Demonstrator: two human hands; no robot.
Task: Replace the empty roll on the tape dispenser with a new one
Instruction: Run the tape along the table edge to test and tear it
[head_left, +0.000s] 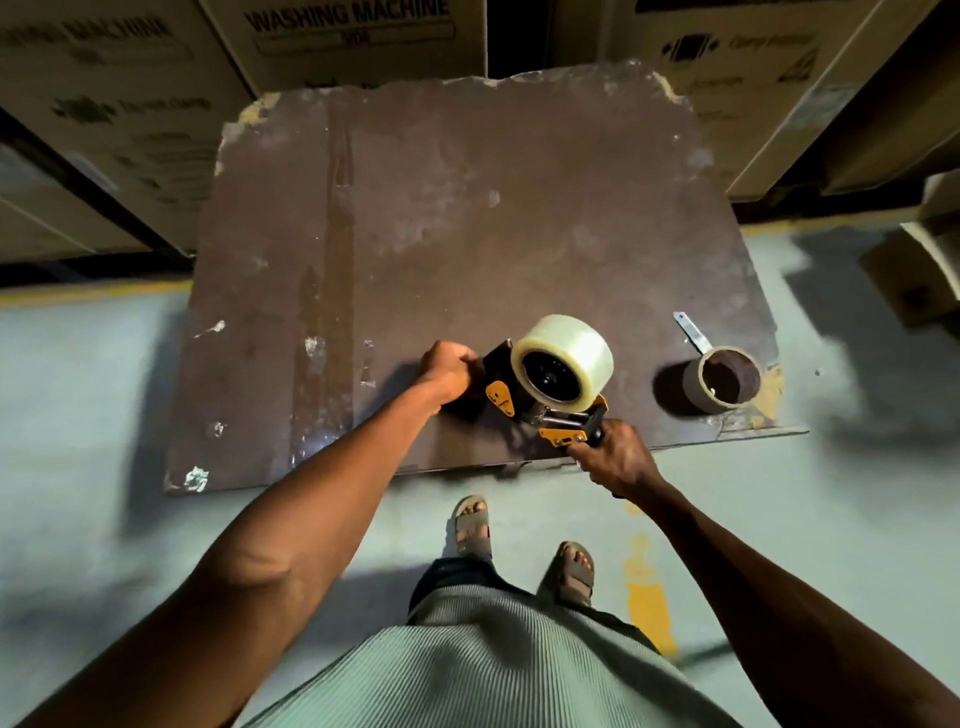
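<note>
Nearest the camera, a ribbed pale green shirt (467, 686) and two sandalled feet on a grey-green floor (78, 415) are seen from above. Two bare forearms reach forward to a worn dark brown board (467, 208) serving as a table.

Near the board's front edge, a black and orange handheld tape dispenser (524, 400) is held lying on its side. A full roll of clear packing tape (566, 358) is already seated on its black hub. The left hand (449, 371) is curled round the dispenser's black handle end. The right hand (615, 457) is closed on the orange front end by the roller and blade guard. Well apart to the right, an empty brown cardboard core (724, 376) stands on end, with a small metal blade (692, 332) lying just behind it.

The full roll is judged fairly heavy and firm, its outer face smooth and slippery, so it is best taken by its flat sides or outer rim. The dispenser seems rigid; the handle is the safe hold, the toothed cutter edge one to be avoided.

The fingertips of both hands are hidden behind the dispenser. Whether a free end of tape is threaded under the roller cannot be made out. Cardboard cartons (343, 31) beyond are cut off by the frame.
</note>
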